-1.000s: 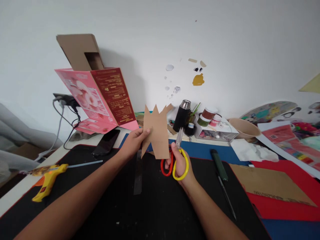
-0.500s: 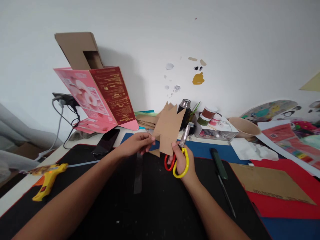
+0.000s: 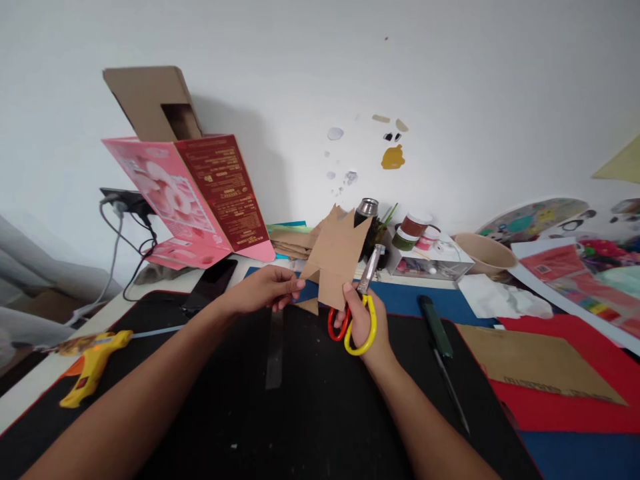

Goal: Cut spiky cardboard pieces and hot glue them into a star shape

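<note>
My right hand (image 3: pixel 367 327) is closed around scissors (image 3: pixel 369 280) with one yellow and one red handle loop, their blades pointing up. Its thumb also pinches the lower edge of a brown cardboard piece (image 3: pixel 336 250), which has jagged points along its top and a narrower tab at the bottom. Beside the cardboard's left corner is my left hand (image 3: pixel 267 289), its fingers curled and thumb against the forefinger. Anything between those fingertips is hidden. A small pointed cardboard scrap (image 3: pixel 307 306) lies just below, on the dark mat, near a clear ruler-like strip (image 3: pixel 275 350).
A yellow glue gun (image 3: pixel 95 363) lies left, near a phone (image 3: pixel 210 287) and a propped pink box (image 3: pixel 187 200). Paint jars (image 3: pixel 415 227) and a dark flask (image 3: pixel 367 210) stand at the back. On the right are a green cutter (image 3: pixel 435 327), a pen (image 3: pixel 451 393) and flat cardboard (image 3: pixel 540 360).
My left hand has drawn slightly left and down from the cardboard's left corner, uncovering more of it. My right hand keeps the scissors and cardboard nearly still. The view has shifted slightly.
</note>
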`<state>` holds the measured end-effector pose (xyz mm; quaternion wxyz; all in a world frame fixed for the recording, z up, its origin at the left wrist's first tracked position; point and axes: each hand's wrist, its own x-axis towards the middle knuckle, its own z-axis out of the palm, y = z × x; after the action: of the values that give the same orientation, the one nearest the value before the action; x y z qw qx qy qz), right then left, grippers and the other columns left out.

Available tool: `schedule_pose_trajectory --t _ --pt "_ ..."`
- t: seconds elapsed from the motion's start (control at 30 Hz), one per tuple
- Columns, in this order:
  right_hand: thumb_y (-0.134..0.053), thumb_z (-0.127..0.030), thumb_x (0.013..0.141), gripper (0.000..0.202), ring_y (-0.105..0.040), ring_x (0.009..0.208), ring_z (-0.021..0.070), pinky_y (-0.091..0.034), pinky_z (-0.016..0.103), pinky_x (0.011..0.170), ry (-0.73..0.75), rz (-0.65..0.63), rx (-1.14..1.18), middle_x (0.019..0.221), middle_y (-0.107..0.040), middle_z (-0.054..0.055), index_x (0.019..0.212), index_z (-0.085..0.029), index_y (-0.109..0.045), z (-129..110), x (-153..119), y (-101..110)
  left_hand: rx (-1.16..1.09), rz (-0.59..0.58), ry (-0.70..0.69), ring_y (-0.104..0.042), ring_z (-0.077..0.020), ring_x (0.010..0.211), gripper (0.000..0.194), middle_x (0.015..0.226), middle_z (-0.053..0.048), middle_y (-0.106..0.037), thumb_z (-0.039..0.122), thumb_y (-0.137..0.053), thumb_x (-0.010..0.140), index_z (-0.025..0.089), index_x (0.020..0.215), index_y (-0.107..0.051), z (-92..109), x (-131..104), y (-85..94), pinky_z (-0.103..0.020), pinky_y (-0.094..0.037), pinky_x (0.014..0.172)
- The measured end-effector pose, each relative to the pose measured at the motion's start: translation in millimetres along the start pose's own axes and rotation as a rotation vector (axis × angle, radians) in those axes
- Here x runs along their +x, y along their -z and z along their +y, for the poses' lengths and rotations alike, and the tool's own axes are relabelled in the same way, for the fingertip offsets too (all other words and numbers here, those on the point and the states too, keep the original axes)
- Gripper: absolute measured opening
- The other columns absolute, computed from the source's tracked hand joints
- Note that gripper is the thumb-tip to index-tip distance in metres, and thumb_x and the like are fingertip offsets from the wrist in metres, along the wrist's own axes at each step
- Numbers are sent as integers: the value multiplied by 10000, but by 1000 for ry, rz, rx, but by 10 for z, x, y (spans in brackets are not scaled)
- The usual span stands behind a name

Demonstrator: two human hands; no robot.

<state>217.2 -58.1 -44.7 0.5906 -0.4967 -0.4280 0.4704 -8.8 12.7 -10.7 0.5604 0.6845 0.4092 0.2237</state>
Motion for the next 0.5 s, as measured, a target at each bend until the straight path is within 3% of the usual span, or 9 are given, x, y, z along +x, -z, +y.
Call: schedule_pose_trajectory --t 0.37,0.5 --pt "-754 -769 815 587 -578 363 144 -465 199 357 1 -14 7 453 -595 -45 871 -212 -578 19 -5 -1 22 -106 -27 -477 -114 456 638 518 17 -582 816 -651 858 182 815 -713 -120 -8 158 -228 -332 479" --pt "-742 -765 818 579 -566 352 139 -448 192 344 -26 -49 -8 449 -585 -54 874 -215 -569 35 -16 -10 -182 62 -69 -526 -126 486 713 649 -18 -645 880 -579 854 181 907 -707 -195 36 198 -235 -341 465"
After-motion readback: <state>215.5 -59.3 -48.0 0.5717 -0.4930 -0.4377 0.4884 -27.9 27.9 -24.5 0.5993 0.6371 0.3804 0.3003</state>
